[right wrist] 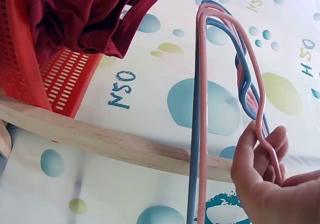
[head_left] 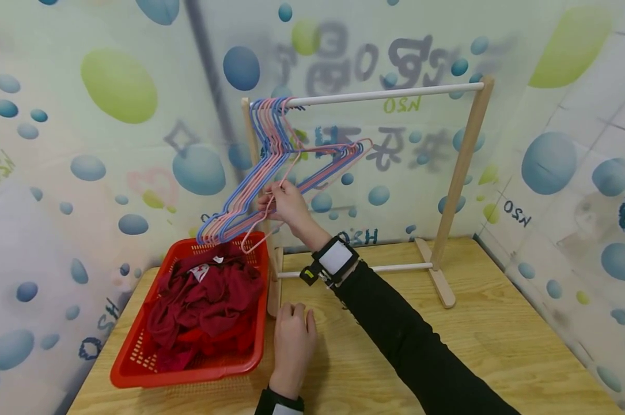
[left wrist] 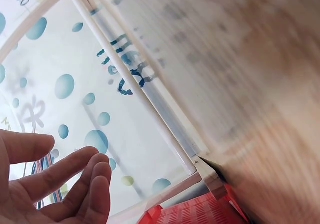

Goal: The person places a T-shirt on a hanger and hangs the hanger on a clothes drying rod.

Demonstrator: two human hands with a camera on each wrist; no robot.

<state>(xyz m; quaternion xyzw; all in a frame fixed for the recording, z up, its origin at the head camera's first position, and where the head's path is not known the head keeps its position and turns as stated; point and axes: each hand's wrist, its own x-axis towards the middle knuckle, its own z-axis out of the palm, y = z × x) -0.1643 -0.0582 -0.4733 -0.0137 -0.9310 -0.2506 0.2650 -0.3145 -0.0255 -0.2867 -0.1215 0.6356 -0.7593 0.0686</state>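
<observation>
My right hand (head_left: 291, 208) is raised to the hangers at the rack's left end. Its fingers and thumb pinch the sloping side of the front pink hanger (right wrist: 261, 96), whose hook is up at the rod. Several blue and pink hangers (head_left: 234, 203) hang bunched behind it from the white rod (head_left: 385, 94). Low over the table, right of the red basket, is my left hand (head_left: 294, 346). It holds nothing, and its fingers are loosely bent in the left wrist view. Dark red clothes (head_left: 213, 300) lie heaped in the basket (head_left: 188, 378).
The rack's left post (head_left: 248, 132) stands just behind the basket and the hangers. Its right post (head_left: 459, 178) rises from a wooden foot (head_left: 436, 276) on the wooden table (head_left: 499, 346). A low white crossbar (head_left: 402, 267) joins the posts. Behind hangs a patterned cloth (head_left: 198, 69).
</observation>
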